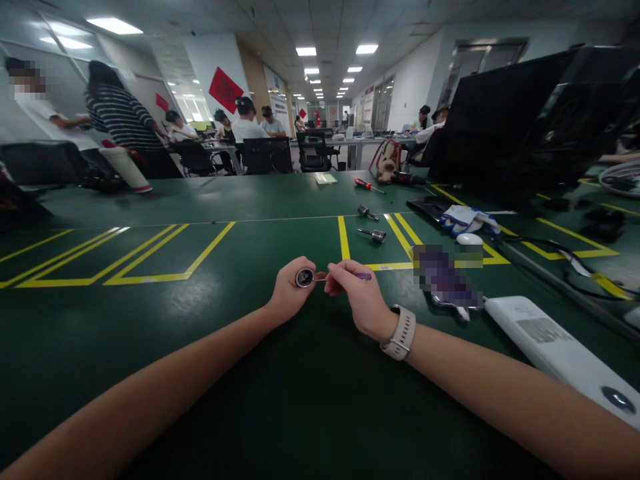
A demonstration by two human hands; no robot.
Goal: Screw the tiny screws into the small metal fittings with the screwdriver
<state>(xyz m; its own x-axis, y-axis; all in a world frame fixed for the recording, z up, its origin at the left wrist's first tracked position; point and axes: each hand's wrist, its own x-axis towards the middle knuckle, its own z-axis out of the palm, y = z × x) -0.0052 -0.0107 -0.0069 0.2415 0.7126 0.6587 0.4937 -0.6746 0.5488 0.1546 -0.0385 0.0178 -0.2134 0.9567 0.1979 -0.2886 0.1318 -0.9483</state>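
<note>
My left hand point(291, 291) is closed round a short metal socket point(305, 277), its round open end facing me. Just to the right, my right hand point(357, 293) pinches a small screwdriver point(364, 276) with a purple handle; its thin shaft points left and reaches the side of the socket. Whether the tip touches the socket is too small to tell. Both hands are over the green table point(210, 347). Beyond them lie two metal socket bits, one nearer point(373, 235) and one farther point(368, 213).
A red screwdriver point(367, 185) and a power drill point(407, 178) lie farther back. On the right are gloves point(467, 219), a phone point(445, 277), a white power bank point(555, 347), cables and a large black monitor point(505, 127). People stand and sit beyond the table.
</note>
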